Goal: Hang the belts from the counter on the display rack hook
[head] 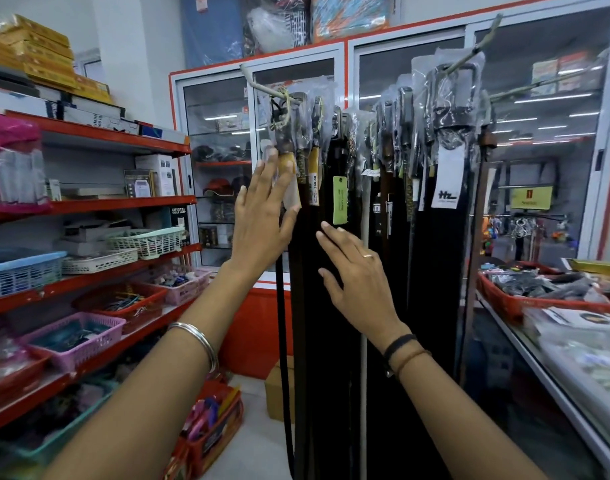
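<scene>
Red metal shelves (89,206) with plastic baskets stand on the left, glass cabinets (220,140) far behind. Both hands are flat and wide open, holding nothing. Left hand (262,216) presses its fingertips on a plastic-wrapped tan belt (289,174) hanging from the left hook (262,85). Right hand (359,282) lies near the long dark belts (331,306), just beside them; contact is unclear.

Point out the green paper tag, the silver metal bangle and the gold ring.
green paper tag (340,200): head view, middle of the tag.
silver metal bangle (200,341): head view, band on the left wrist.
gold ring (367,255): head view, band on a right-hand finger.
</scene>
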A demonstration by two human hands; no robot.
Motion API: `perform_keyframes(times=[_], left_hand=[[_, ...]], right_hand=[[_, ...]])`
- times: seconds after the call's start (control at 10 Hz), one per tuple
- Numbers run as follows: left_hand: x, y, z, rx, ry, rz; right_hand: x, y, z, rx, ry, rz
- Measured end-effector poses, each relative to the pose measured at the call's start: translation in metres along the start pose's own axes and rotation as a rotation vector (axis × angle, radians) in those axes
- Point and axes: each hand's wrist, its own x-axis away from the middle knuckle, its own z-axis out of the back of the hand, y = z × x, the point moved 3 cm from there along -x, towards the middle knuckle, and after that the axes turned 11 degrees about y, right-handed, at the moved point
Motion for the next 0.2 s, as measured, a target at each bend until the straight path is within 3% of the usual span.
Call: perform_keyframes(times=[0.2], left_hand=[[0.002, 0.08, 0.021, 0.191, 0.207, -0.017]], right_hand=[[0.099, 0.013, 0.084, -0.157, 0.141, -0.165]])
